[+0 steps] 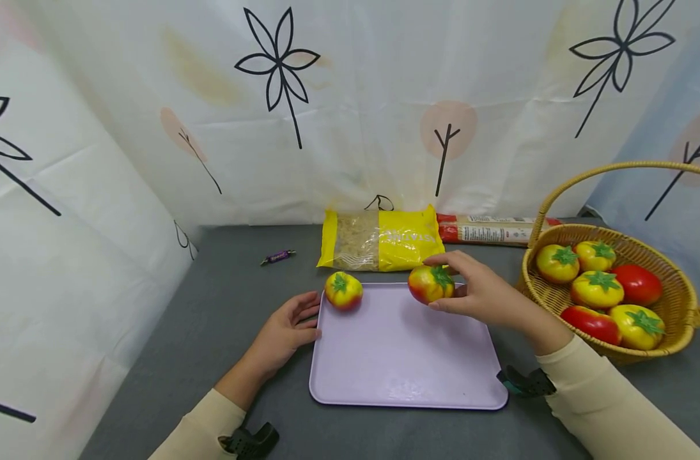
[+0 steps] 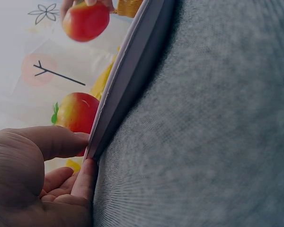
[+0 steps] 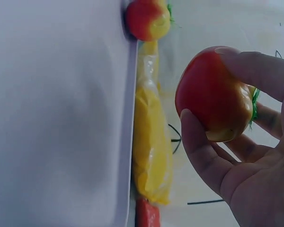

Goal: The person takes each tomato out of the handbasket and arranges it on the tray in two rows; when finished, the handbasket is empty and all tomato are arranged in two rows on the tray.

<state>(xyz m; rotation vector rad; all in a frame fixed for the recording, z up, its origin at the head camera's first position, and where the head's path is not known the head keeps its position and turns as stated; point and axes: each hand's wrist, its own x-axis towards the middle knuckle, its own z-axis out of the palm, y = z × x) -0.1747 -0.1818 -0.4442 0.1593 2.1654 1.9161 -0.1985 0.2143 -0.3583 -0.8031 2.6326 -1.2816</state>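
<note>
In the head view: one fruit down at the far left corner of the tray, another fruit above the far side, six fruits visible in the basket at right; probably early, most unplaced. Left wrist: left hand with fingers loosely extended, touching the tray's left edge. Right wrist: right hand curled round its fruit, not yet set down.

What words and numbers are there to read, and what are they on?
Yellow bag: pale letters, part perhaps "STA"; the rest is unclear.
Red-and-white package: printed lines, too small to read.
Small purple item: any writing is too small to tell.
</note>
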